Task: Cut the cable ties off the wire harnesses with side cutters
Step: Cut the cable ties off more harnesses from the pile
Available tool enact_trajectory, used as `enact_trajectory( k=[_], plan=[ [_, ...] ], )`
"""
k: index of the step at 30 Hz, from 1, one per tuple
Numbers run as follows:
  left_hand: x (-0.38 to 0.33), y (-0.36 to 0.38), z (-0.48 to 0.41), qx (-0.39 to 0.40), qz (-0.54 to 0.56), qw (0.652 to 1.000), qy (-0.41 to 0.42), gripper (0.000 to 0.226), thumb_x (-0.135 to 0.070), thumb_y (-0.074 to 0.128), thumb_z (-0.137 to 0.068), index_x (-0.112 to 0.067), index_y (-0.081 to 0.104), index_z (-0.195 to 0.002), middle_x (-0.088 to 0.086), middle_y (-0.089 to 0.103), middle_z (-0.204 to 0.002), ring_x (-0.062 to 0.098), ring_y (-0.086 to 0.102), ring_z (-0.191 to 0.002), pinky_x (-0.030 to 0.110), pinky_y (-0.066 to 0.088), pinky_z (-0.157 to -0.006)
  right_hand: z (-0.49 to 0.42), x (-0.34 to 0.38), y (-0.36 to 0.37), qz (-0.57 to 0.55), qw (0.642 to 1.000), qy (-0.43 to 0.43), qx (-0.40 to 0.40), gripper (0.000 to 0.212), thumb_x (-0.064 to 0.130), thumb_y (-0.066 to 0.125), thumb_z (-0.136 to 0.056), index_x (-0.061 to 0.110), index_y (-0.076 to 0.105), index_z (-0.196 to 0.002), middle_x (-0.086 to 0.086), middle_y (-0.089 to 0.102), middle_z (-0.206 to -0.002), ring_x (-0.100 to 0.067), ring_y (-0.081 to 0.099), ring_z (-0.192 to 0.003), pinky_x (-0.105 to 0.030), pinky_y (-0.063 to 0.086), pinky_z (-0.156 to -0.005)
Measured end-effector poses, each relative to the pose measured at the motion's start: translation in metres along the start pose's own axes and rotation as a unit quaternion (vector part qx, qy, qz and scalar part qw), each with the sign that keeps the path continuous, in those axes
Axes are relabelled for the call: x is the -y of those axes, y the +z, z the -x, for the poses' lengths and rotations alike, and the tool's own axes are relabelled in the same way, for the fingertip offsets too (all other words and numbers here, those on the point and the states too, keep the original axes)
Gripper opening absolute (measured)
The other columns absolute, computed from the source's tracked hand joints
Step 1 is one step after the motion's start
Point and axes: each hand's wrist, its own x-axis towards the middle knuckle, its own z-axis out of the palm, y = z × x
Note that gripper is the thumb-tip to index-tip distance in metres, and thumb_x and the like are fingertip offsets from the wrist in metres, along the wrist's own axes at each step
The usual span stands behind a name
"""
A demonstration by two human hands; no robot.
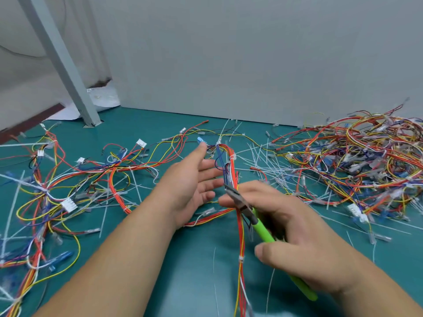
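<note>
Grey wall panels are standing behind the teal-green surface (pixel 194 271), where a harness of red, orange, yellow and blue wires (pixel 239 239) is lying in the centre. The right hand (pixel 302 232) is gripping green-handled side cutters (pixel 259 226), with the steel nose pointing into the bundle. The left hand (pixel 192 186) is hovering open, fingers straight, just beside the wires. It seems a cut is being lined up. One white cable tie (pixel 240 258) is sitting lower on the bundle, so the next move is asking for steadied wires and a blade under the tie only.
</note>
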Motion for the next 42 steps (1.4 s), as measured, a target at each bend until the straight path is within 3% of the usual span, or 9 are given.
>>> enact_trajectory(
  k=[4,12,15,19,23,28,33,37,42],
  plan=[
    [-0.003,-0.004,0.001,0.065,0.028,0.995,-0.068,0.071,-0.069,0.04,-0.096,-0.006,0.069,-0.107,0.015,0.073,-0.102,0.03,0.064,-0.081,0.038,0.045,-0.072,0.0,0.005,-0.001,-0.004,0.999,0.011,0.041,0.058,0.016,0.064,-0.062,0.012,0.071,-0.12,-0.015,0.055,-0.123,-0.058,0.05,-0.103,-0.061,0.045,-0.088],
    [0.0,0.001,-0.005,0.036,0.092,0.995,-0.004,0.046,-0.054,0.051,-0.099,-0.017,0.075,-0.108,-0.001,0.059,-0.073,0.012,0.04,-0.054,0.026,0.026,-0.053,-0.001,0.011,0.011,-0.002,0.989,0.056,0.134,0.049,0.001,0.063,-0.065,0.015,0.07,-0.112,0.001,0.053,-0.11,-0.04,0.05,-0.086,-0.05,0.045,-0.072],
    [0.0,-0.002,-0.007,0.01,0.086,0.995,0.053,0.036,-0.048,0.051,-0.101,-0.022,0.076,-0.103,-0.002,0.07,-0.086,0.011,0.043,-0.057,0.028,0.023,-0.055,-0.003,0.002,0.008,0.002,0.994,0.059,0.092,0.052,0.012,0.069,-0.067,0.024,0.073,-0.118,-0.003,0.057,-0.108,-0.035,0.057,-0.088,-0.045,0.048,-0.077],
    [-0.003,-0.007,-0.009,-0.083,0.035,0.991,0.098,0.031,-0.044,0.052,-0.102,-0.022,0.072,-0.112,-0.005,0.077,-0.094,0.009,0.05,-0.057,0.025,0.024,-0.05,-0.004,-0.012,-0.003,-0.083,0.995,0.052,0.008,0.056,0.031,0.066,-0.065,0.028,0.074,-0.12,0.004,0.059,-0.101,-0.007,0.057,-0.078,-0.019,0.043,-0.072],
    [-0.006,-0.009,-0.005,-0.128,0.019,0.98,0.15,0.023,-0.035,0.055,-0.103,-0.019,0.071,-0.102,-0.003,0.078,-0.087,0.009,0.05,-0.055,0.019,0.034,-0.045,-0.009,-0.026,-0.012,-0.227,0.965,0.061,-0.12,0.062,0.032,0.063,-0.066,0.03,0.071,-0.128,-0.005,0.053,-0.092,-0.021,0.05,-0.072,-0.034,0.046,-0.068],
    [0.0,-0.003,-0.002,-0.159,-0.115,0.943,0.269,0.023,-0.035,0.062,-0.1,-0.022,0.072,-0.085,-0.008,0.077,-0.075,0.006,0.067,-0.076,0.023,0.05,-0.078,-0.013,-0.024,-0.015,-0.345,0.923,0.078,-0.154,0.078,0.037,0.076,-0.066,0.035,0.059,-0.141,-0.001,0.045,-0.086,-0.014,0.04,-0.066,-0.033,0.033,-0.064],
    [0.008,0.007,0.005,-0.102,-0.173,0.932,0.302,0.011,-0.028,0.068,-0.097,-0.023,0.074,-0.089,-0.005,0.073,-0.065,0.008,0.048,-0.048,0.018,0.044,-0.043,-0.011,-0.021,-0.003,-0.193,0.965,0.115,-0.139,0.084,0.035,0.076,-0.052,0.044,0.056,-0.132,0.012,0.056,-0.089,-0.007,0.048,-0.072,-0.026,0.04,-0.065],
    [0.01,0.011,0.008,-0.098,-0.162,0.931,0.312,0.006,-0.031,0.075,-0.091,-0.025,0.074,-0.088,-0.004,0.075,-0.068,0.015,0.055,-0.059,0.026,0.046,-0.05,-0.011,-0.017,0.009,-0.109,0.974,0.112,-0.165,0.05,0.047,0.077,-0.058,0.038,0.068,-0.106,0.008,0.066,-0.092,-0.005,0.059,-0.072,-0.019,0.049,-0.063],
    [0.014,0.015,0.009,-0.082,-0.196,0.921,0.325,0.019,-0.021,0.06,-0.102,-0.016,0.073,-0.089,-0.007,0.074,-0.071,0.0,0.056,-0.056,0.01,0.043,-0.047,-0.011,-0.013,0.01,-0.076,0.971,0.089,-0.206,0.039,0.051,0.073,-0.066,0.05,0.073,-0.105,0.001,0.072,-0.104,-0.024,0.069,-0.084,-0.045,0.059,-0.078]
  ],
)
